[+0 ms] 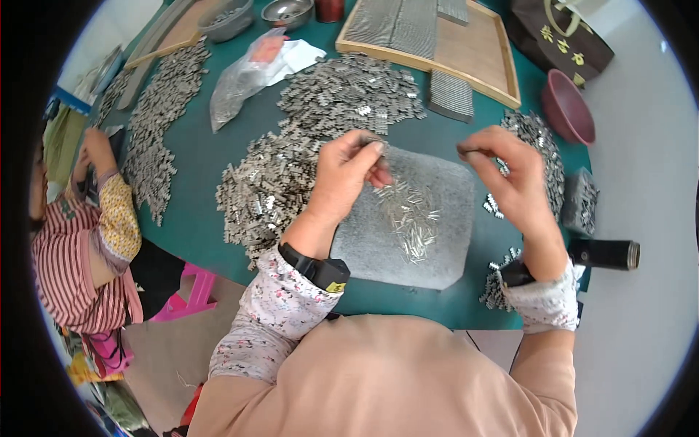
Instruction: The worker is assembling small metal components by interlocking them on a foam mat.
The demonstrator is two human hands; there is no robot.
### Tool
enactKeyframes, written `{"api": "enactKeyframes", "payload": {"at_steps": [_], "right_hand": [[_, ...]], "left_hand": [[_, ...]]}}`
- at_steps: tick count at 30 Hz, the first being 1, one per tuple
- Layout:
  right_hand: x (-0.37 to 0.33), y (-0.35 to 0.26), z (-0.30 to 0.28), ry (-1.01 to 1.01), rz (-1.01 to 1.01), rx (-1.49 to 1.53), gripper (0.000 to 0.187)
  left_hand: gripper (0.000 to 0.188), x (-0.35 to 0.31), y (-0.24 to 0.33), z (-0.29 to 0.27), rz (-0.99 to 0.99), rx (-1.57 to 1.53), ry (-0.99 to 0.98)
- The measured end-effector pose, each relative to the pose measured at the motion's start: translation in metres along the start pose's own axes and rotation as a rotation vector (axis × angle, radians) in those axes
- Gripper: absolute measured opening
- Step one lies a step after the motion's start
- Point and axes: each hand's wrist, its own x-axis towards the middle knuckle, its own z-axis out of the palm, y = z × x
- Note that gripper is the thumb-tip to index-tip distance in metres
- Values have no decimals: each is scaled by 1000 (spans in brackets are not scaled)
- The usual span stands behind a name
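Observation:
My left hand is closed in a pinch over the top left part of a grey mat. Something small and dark shows at its fingertips, too unclear to name. Level with it, my right hand hovers past the mat's right edge, thumb and fingertips pressed together; what they hold, if anything, is too small to tell. On the mat between and below the hands lies a loose scatter of thin silvery pins. Beside my left hand spreads a heap of small toothed metal pieces, and another heap of toothed pieces lies behind my right hand.
A wooden tray with rows of metal pieces stands at the back. Nearby are a plastic bag, a metal bowl, a maroon bowl, a clear container and a black flask. Another person sits at left.

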Motion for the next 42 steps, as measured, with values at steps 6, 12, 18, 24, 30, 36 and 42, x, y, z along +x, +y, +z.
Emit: {"api": "enactKeyframes", "payload": {"at_steps": [6, 12, 18, 24, 30, 36, 42], "right_hand": [[-34, 62, 21, -160, -21, -193, 14], [-42, 58, 39, -157, -4, -222, 14], [-47, 44, 42, -129, 17, -91, 14], [-52, -52, 26, -531, 191, 1332, 23], [-40, -132, 23, -925, -280, 1957, 36], [-72, -124, -11, -535, -95, 1664, 34], [-79, -115, -27, -379, 72, 1468, 33]], "left_hand": [[13, 0, -3, 10, -40, 6, -59], [15, -3, -4, 12, -54, 72, -73], [14, -2, 0, 16, -49, 133, -74], [15, -2, -1, 25, -32, 202, 14], [15, -2, -10, 17, 2, 217, 37], [15, 4, -10, 10, 56, 271, -2], [14, 5, -12, 8, 58, 293, 13]]}}
